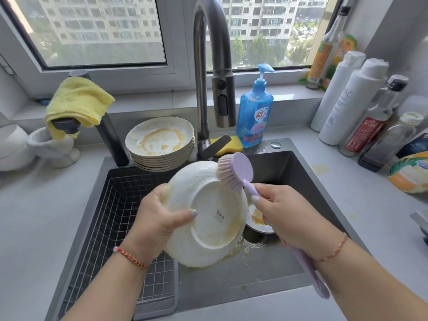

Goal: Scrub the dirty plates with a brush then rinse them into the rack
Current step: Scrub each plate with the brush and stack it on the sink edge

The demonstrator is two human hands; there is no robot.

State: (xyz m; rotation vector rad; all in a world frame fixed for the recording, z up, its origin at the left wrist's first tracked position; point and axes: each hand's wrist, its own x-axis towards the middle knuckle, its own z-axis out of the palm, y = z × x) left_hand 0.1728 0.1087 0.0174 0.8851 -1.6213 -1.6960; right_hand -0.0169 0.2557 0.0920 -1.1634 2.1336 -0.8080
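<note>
Over the sink (289, 163) a plate (208, 216) is held underside up by the left hand (159, 218), fingers clamped on its rim, and scrubbed with a brush (234, 172) gripped in the right hand (291, 218) — yellow residue remains. Behind the sink a dirty stack (159, 142) waits; the rack (115, 228) inside holds nothing yet — little is done.

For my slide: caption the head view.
Left hand tilts plate over sink; right hand scrubs with brush.

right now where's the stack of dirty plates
In the head view, the stack of dirty plates sits at the sink's back edge, left of the faucet, behind the wire rack.
</note>
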